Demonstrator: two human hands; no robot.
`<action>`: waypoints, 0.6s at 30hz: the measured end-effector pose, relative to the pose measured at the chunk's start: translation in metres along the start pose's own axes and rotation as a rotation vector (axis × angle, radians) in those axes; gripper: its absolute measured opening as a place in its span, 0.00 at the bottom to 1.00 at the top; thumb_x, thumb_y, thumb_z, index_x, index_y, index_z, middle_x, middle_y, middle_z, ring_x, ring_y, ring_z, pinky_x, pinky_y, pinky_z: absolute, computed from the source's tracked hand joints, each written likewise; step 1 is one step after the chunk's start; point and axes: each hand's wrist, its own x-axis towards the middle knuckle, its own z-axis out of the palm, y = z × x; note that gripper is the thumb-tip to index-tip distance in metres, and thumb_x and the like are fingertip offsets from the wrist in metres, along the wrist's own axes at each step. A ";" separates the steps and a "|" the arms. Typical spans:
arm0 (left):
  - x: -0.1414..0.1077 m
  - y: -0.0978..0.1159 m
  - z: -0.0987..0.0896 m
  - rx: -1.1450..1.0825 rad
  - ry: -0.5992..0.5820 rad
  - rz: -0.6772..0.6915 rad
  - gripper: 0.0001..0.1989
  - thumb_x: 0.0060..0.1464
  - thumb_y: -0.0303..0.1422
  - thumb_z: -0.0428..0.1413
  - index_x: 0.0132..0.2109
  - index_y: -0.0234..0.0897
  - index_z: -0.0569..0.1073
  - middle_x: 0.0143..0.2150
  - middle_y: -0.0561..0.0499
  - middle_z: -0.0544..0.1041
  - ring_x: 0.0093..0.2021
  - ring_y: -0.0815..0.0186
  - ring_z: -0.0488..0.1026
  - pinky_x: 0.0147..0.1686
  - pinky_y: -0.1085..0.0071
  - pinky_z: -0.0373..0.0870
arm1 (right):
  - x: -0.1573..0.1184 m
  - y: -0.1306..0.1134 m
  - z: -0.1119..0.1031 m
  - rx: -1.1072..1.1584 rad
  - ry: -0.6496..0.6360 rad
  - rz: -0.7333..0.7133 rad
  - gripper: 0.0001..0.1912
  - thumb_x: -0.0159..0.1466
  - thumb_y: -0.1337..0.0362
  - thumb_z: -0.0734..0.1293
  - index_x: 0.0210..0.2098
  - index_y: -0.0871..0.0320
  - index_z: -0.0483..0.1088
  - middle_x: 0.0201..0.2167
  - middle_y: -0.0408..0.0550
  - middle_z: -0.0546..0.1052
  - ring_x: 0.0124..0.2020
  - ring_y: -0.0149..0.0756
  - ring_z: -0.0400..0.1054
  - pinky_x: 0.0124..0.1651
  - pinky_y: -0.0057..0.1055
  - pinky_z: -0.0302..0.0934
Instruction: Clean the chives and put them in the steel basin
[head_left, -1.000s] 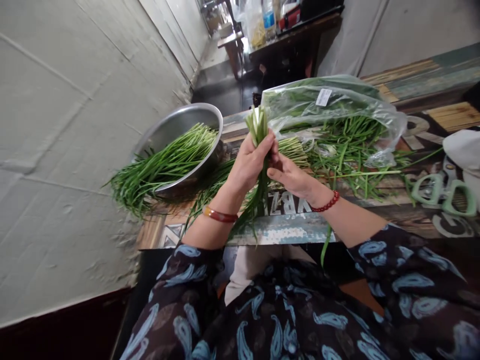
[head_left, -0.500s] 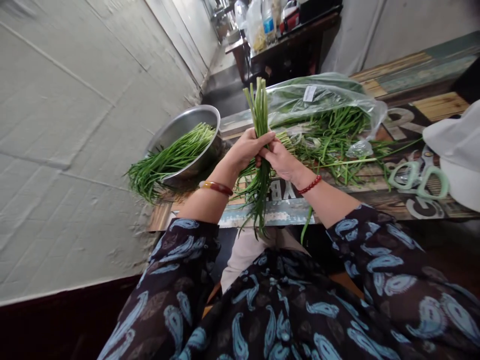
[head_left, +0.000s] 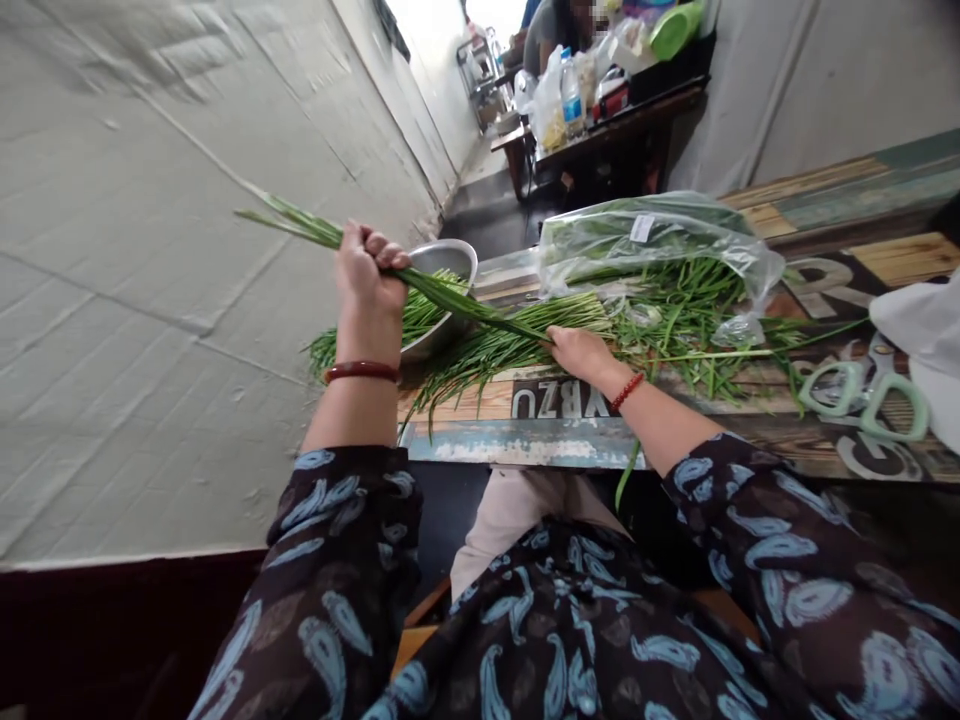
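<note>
A slim bunch of chives [head_left: 474, 306] stretches slantwise between my hands. My left hand [head_left: 373, 268] is raised in a fist around it, with the ends poking out toward the wall. Lower and to the right, my right hand [head_left: 579, 352] pinches the other end just above the table. Under the held bunch lies a pile of chives [head_left: 495, 352] on the tabletop. Behind my left hand stands a metal bowl [head_left: 463, 252] with more chives in it, partly hidden by my hand. Loose leaves [head_left: 697, 350] lie scattered right of my right hand.
A clear plastic bag [head_left: 645, 235] of chives lies at the back of the wooden table [head_left: 517, 450]. Green-handled scissors [head_left: 862, 395] and a white cap [head_left: 922, 340] are at the right. The pale wall [head_left: 150, 300] rises close on the left. A person sits beyond a far table.
The hands were together around an upright bunch of chives. They have moved apart: my left hand went up and left, and the chives now stretch slantwise. The view has shifted slightly.
</note>
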 end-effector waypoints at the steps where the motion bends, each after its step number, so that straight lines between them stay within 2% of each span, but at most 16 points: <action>1: 0.001 0.005 -0.012 0.000 0.015 0.003 0.32 0.56 0.61 0.52 0.21 0.42 0.54 0.15 0.58 0.41 0.20 0.69 0.44 0.22 0.66 0.42 | -0.001 0.002 -0.001 -0.035 0.004 0.034 0.10 0.69 0.62 0.60 0.40 0.57 0.73 0.36 0.56 0.80 0.35 0.41 0.73 0.34 0.31 0.56; 3: -0.001 0.010 -0.027 -0.033 0.048 -0.022 0.29 0.58 0.58 0.53 0.22 0.42 0.54 0.14 0.58 0.42 0.18 0.69 0.45 0.20 0.66 0.41 | -0.002 0.006 -0.002 -0.009 0.055 0.064 0.10 0.67 0.64 0.61 0.42 0.56 0.74 0.38 0.54 0.81 0.37 0.42 0.74 0.36 0.32 0.59; 5: -0.007 0.011 -0.032 -0.122 0.085 -0.073 0.27 0.60 0.54 0.53 0.23 0.42 0.55 0.13 0.59 0.45 0.16 0.70 0.46 0.19 0.67 0.42 | 0.000 0.010 -0.002 0.109 0.153 0.052 0.11 0.66 0.64 0.62 0.43 0.56 0.75 0.38 0.52 0.82 0.38 0.41 0.75 0.39 0.32 0.63; 9: -0.023 0.000 -0.020 -0.286 0.121 -0.167 0.24 0.63 0.51 0.51 0.25 0.42 0.57 0.13 0.61 0.50 0.14 0.73 0.46 0.15 0.71 0.45 | 0.005 0.013 -0.003 0.348 0.388 -0.055 0.11 0.64 0.66 0.63 0.40 0.58 0.77 0.39 0.51 0.82 0.42 0.41 0.75 0.48 0.36 0.67; 12: -0.031 -0.012 -0.006 -0.304 0.124 -0.210 0.23 0.65 0.49 0.50 0.26 0.41 0.59 0.13 0.61 0.50 0.13 0.74 0.46 0.15 0.73 0.46 | 0.004 0.009 -0.008 0.479 0.486 -0.153 0.12 0.66 0.60 0.63 0.38 0.57 0.78 0.41 0.52 0.82 0.46 0.42 0.75 0.54 0.40 0.66; 14: -0.035 -0.017 0.004 -0.327 0.102 -0.226 0.23 0.64 0.48 0.52 0.25 0.41 0.59 0.13 0.62 0.49 0.13 0.74 0.46 0.14 0.73 0.46 | 0.002 0.003 -0.011 0.633 0.477 -0.164 0.16 0.68 0.54 0.62 0.42 0.57 0.78 0.43 0.52 0.82 0.47 0.41 0.75 0.55 0.40 0.67; 18: -0.043 -0.026 0.024 -0.355 0.057 -0.264 0.23 0.64 0.47 0.52 0.25 0.40 0.60 0.14 0.62 0.48 0.13 0.75 0.47 0.14 0.74 0.46 | -0.002 -0.008 -0.011 1.031 0.306 -0.107 0.25 0.68 0.43 0.60 0.51 0.54 0.74 0.48 0.50 0.81 0.50 0.39 0.76 0.51 0.37 0.70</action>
